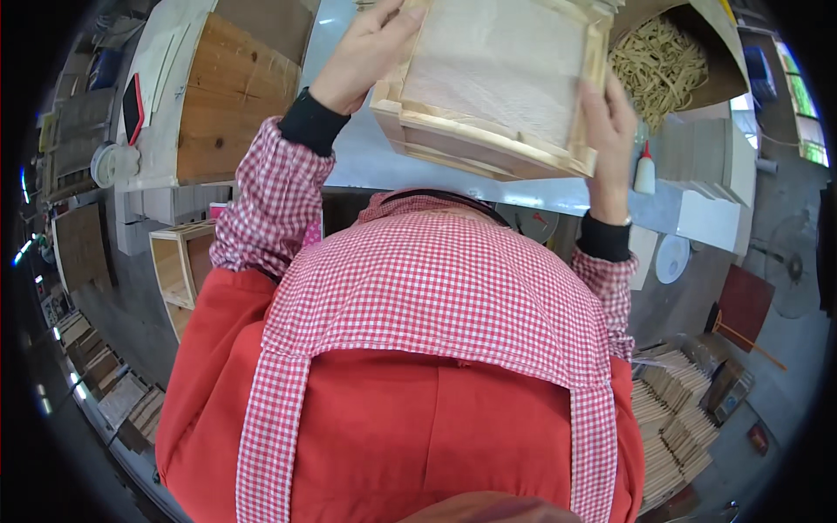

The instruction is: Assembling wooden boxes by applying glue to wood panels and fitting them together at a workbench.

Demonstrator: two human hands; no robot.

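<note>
A wooden box (497,74) with a light wood frame and a pale, whitish panel sits tilted in front of me at the top of the view. My left hand (366,52) is closed on its left edge, with the fingertips near the upper corner. At the right edge, my right hand (610,131) grips the frame, its fingers partly hidden along the side. The box's lower side faces me and shows a darker inset panel between light strips. Its far edge runs out of the picture.
Below the box lies a pale blue tabletop (349,148). To the right stand a bag of tangled tan strips (658,70), a small white bottle with a red tip (645,173) and stacked pale boards (702,152). A brown wooden board (231,96) stands at left; bundled wood pieces (671,410) lie lower right.
</note>
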